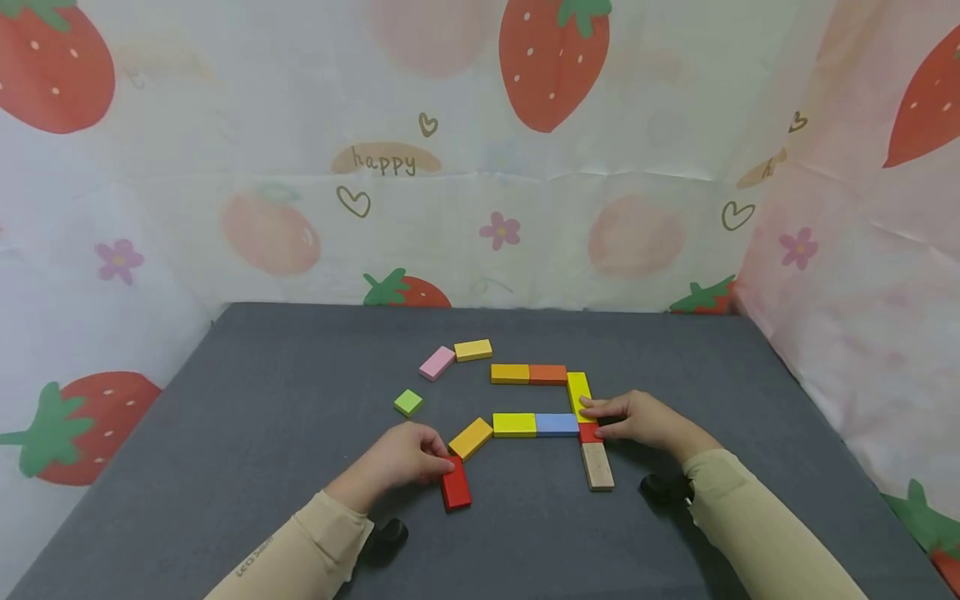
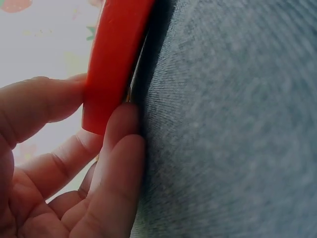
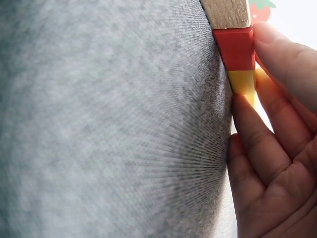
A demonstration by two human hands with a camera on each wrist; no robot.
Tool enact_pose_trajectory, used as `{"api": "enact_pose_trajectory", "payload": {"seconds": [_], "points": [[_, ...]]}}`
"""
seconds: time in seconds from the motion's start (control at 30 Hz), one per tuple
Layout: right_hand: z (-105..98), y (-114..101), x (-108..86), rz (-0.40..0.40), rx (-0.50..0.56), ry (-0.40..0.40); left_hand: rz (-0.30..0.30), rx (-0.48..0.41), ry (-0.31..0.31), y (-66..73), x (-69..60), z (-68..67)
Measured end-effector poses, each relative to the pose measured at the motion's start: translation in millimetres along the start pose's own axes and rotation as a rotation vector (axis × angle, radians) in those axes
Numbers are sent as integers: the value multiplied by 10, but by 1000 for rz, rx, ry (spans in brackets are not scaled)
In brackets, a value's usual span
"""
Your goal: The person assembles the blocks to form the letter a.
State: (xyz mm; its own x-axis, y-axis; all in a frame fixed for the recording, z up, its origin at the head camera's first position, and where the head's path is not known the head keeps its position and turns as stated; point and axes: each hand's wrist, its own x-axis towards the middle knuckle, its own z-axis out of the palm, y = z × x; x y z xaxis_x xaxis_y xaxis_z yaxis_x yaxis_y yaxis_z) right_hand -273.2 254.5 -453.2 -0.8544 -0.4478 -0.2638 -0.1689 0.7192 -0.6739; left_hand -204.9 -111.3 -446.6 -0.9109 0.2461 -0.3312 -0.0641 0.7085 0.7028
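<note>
Near the front, my left hand [image 1: 411, 457] pinches the end of a red block [image 1: 456, 486]; in the left wrist view the thumb and fingers lie on either side of the red block [image 2: 111, 64]. An orange-yellow block [image 1: 471, 438] stands just behind it. My right hand [image 1: 651, 423] touches the right end of the row, one finger on an upright-running yellow block [image 1: 576, 390] and the thumb by a small red block [image 1: 588, 432]. The right wrist view shows the thumb beside the red block [image 3: 235, 48] and a finger against the yellow block [image 3: 241, 84]. A wooden block [image 1: 598, 468] adjoins the red one.
Yellow [image 1: 514, 425] and blue [image 1: 557, 425] blocks join end to end between the hands. Behind them lie yellow [image 1: 510, 374] and orange [image 1: 548, 375] blocks. Further left are a pale yellow [image 1: 473, 350], a pink [image 1: 437, 364] and a green block [image 1: 408, 403].
</note>
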Motion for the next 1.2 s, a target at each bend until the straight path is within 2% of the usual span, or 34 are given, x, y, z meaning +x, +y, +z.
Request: {"api": "enact_pose_trajectory", "payload": {"seconds": [0.47, 0.7, 0.93, 1.2], "points": [[-4, -32, -7, 5, 10, -4, -11, 5, -24, 28, -27, -28], [-5, -44, -4, 13, 8, -1, -19, 46, -26, 39, -18, -36], [7, -13, 1, -13, 3, -2, -43, 29, -30, 44, -24, 3], [12, 14, 8, -20, -8, -1, -39, -10, -32, 46, -29, 28]]}}
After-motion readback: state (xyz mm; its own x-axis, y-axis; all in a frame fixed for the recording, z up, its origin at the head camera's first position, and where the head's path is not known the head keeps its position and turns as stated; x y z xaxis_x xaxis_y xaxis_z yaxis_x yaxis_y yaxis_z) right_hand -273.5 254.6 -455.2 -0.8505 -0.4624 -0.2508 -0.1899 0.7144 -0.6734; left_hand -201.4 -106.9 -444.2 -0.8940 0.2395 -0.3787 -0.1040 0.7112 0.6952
